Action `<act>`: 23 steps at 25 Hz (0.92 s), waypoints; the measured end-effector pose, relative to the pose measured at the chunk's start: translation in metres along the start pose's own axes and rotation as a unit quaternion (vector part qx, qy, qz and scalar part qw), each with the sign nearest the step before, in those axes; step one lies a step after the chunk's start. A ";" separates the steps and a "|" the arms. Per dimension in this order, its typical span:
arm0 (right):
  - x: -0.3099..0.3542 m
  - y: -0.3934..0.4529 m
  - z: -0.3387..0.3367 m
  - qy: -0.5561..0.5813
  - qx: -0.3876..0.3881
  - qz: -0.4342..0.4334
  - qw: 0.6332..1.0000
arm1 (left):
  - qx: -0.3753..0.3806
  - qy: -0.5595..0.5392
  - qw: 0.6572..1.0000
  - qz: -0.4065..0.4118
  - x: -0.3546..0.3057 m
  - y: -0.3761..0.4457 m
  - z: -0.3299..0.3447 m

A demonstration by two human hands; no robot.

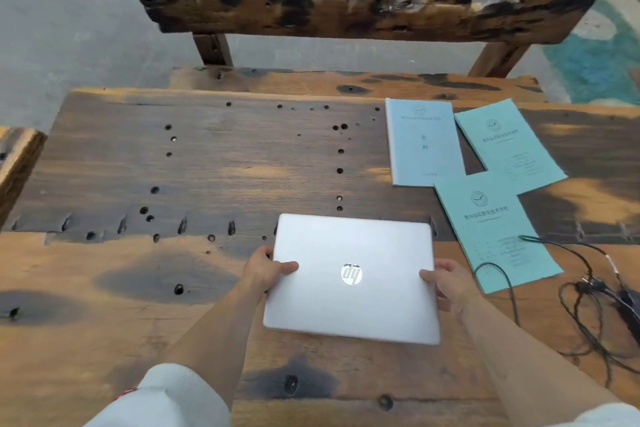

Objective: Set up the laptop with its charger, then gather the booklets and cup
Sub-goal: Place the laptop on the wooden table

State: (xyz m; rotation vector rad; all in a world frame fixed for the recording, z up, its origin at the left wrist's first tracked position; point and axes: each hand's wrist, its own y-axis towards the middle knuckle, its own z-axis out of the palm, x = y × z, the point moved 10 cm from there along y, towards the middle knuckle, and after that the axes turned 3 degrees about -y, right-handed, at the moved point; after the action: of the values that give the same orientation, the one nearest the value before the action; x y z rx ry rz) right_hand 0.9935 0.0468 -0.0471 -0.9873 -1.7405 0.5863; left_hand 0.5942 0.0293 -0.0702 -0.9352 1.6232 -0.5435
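Silver laptop (351, 279), lid closed, logo up, lies flat on wood table (138, 288) at near-centre, slightly skewed. Left hand (265, 270) grips its left edge: thumb on top of lid, fingers curled under/around edge. Right hand (448, 282) grips right edge the same way, thumb on lid, fingers wrapped at the side. Both forearms bare, pale sleeves pushed up at bottom of view. Booklets, 3 pcs, pale blue-green, to the right of laptop: far booklet (424, 142) squared to table edge; right booklet (509, 146) tilted, just beside the far one; near booklet (495, 229) tilted, overlapping the lower corners of the other two, close to laptop's right rear corner but apart from it. Charger (623, 302), black, at far right edge w/ tangled cable (509, 288); one loop of cable lies across near booklet's lower part and runs behind right wrist. Not plugged into laptop as far as visible. Table: dark scorched patches, many drilled holes. Bench (363, 10) of the same rough wood beyond table.
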 end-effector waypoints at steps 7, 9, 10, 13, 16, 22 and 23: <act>0.030 0.042 0.022 -0.080 0.057 -0.021 0.995 | -0.071 -0.034 0.997 -0.023 0.010 0.000 -0.005; 0.033 0.052 0.017 -0.083 0.055 -0.023 0.995 | -0.072 -0.032 0.997 -0.027 0.007 0.005 0.005; 0.035 0.057 0.014 -0.080 0.051 -0.025 0.995 | -0.071 -0.027 0.997 -0.027 0.004 0.007 0.011; 0.033 0.070 0.008 -0.069 0.045 -0.025 0.996 | -0.079 -0.004 0.996 -0.029 0.000 0.014 0.026; 0.025 0.090 0.003 -0.074 0.021 -0.020 0.997 | -0.088 0.016 0.996 -0.028 -0.003 0.027 0.038; 0.020 0.111 -0.002 -0.096 -0.023 -0.013 0.995 | -0.113 0.068 0.991 -0.029 -0.004 0.046 0.052; 0.020 0.114 -0.002 -0.099 -0.028 -0.017 0.995 | -0.120 0.070 0.990 -0.032 -0.004 0.048 0.054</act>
State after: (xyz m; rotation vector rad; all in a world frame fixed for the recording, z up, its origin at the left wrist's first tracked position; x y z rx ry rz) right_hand 1.0314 0.1262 -0.1230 -0.9639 -1.9537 0.6335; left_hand 0.6318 0.0669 -0.1188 -1.1511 1.8194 -0.4718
